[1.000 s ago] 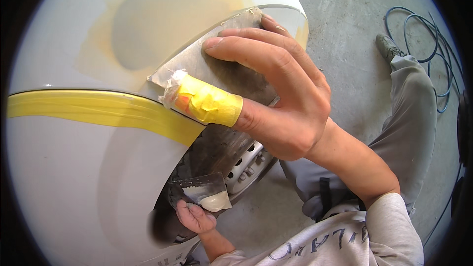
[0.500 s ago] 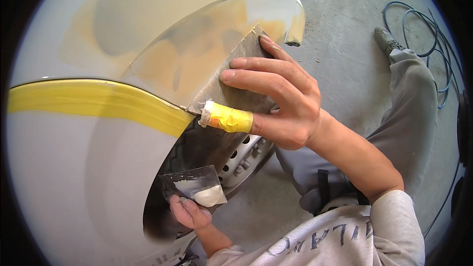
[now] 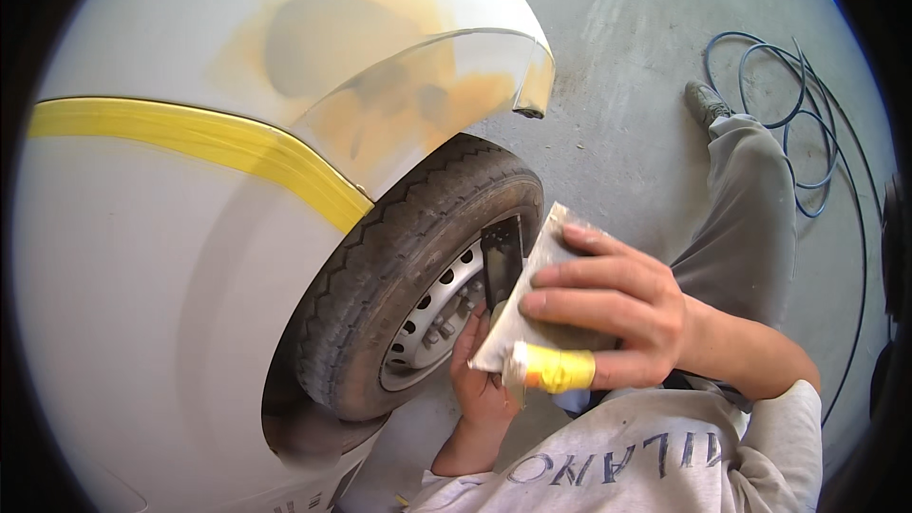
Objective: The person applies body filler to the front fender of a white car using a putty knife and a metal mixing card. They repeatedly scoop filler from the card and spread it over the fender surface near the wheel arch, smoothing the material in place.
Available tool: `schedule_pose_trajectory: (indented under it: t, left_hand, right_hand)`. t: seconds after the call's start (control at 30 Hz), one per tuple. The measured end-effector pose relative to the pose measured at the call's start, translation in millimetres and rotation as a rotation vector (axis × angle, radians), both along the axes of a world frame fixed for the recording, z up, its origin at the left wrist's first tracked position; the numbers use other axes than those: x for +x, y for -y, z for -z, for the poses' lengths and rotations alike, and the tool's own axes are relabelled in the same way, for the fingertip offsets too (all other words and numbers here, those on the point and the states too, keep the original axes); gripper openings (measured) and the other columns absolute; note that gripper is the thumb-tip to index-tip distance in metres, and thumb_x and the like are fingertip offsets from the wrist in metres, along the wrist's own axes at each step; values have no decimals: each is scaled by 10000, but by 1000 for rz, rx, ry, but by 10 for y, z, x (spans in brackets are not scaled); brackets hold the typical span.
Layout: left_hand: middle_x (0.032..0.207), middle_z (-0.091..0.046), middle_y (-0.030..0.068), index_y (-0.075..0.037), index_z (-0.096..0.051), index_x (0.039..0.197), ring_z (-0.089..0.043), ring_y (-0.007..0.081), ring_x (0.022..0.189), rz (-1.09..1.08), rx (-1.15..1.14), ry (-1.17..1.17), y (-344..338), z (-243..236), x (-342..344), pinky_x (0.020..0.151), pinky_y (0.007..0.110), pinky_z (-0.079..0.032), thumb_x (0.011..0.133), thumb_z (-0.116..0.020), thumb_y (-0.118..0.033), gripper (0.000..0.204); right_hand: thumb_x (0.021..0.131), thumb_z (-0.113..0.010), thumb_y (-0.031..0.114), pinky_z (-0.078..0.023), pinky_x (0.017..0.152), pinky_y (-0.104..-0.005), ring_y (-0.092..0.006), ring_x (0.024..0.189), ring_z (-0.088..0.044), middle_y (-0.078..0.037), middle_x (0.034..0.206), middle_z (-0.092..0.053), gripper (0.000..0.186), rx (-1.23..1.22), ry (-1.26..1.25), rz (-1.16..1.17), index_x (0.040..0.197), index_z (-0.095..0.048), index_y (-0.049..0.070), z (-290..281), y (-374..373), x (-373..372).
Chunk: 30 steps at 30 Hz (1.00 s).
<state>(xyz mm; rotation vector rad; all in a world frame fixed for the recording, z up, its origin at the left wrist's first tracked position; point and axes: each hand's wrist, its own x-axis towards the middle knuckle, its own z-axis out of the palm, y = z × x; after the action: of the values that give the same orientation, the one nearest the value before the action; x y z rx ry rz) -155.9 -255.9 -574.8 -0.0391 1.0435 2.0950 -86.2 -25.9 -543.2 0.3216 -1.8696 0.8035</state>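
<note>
My right hand (image 3: 622, 309), its thumb wrapped in yellow tape, grips a broad, flat putty spreader (image 3: 513, 328) with the fingers spread along its face. Below and behind it, my left hand (image 3: 483, 401) holds a small dark putty plate (image 3: 503, 261), partly covered by the spreader. Both tools are in front of the wheel (image 3: 432, 328), apart from the car body. The white car panel (image 3: 380, 142) above the tyre carries orange-tan and grey patches. Putty on the plate is mostly hidden now.
A yellow band (image 3: 204, 142) runs along the white bodywork to the wheel arch. The panel's end corner (image 3: 532, 104) juts out over the grey floor (image 3: 617, 66). A dark hose (image 3: 750, 114) lies coiled beyond my outstretched leg (image 3: 746, 199).
My right hand has drawn the spreader off the patched panel, down and to the right. My left hand has moved right, bringing the plate close to the spreader. More of the tyre shows.
</note>
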Motion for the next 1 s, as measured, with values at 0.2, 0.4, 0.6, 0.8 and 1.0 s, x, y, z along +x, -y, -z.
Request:
schedule_pose_trajectory:
  t: [0.2, 0.4, 0.6, 0.8, 1.0]
  left_hand:
    - [1392, -639, 152, 14, -526, 1457, -665, 283, 1227, -18, -131, -165, -191, -226, -29, 1055, 446, -550, 1090, -402, -220, 453]
    - [776, -456, 17, 52, -553, 1373, -408, 123, 660, -94, 7, -200, 3, -205, -113, 688, 311, -337, 1035, -419, -150, 416]
    - [1108, -653, 133, 78, -504, 1420, -585, 170, 805, -34, 60, -142, 144, -126, -62, 725, 328, -462, 999, -452, -120, 468]
    - [634, -362, -30, 39, -561, 1248, -301, 103, 535, -185, -299, -130, 84, -228, 60, 615, 298, -277, 970, -396, -114, 357]
    - [643, -376, -34, 39, -570, 1239, -313, 104, 530, -180, -288, -135, 64, -220, 55, 613, 300, -287, 972, -416, -102, 338]
  right_hand:
    - [860, -655, 197, -483, 1105, -643, -279, 1201, -666, -140, 1280, -682, 244, 188, 123, -127, 1043, -780, 94, 223, -61, 148]
    - [757, -677, 206, -504, 1055, -551, -292, 1126, -672, -108, 1220, -689, 327, 164, 216, 211, 1048, -790, 108, 208, -442, -244]
    - [775, -673, -6, -577, 892, -445, -327, 972, -710, -169, 1168, -729, 370, 138, -105, 316, 1142, -719, 11, -179, -416, -873]
    - [864, -703, -59, -569, 671, -352, -269, 845, -719, -260, 1120, -700, 449, -132, -128, 275, 1294, -596, -132, -268, -359, -907]
    - [835, -712, -67, -555, 673, -348, -286, 795, -671, -237, 1120, -656, 536, -121, -143, 272, 1351, -582, -133, -260, -383, -1044]
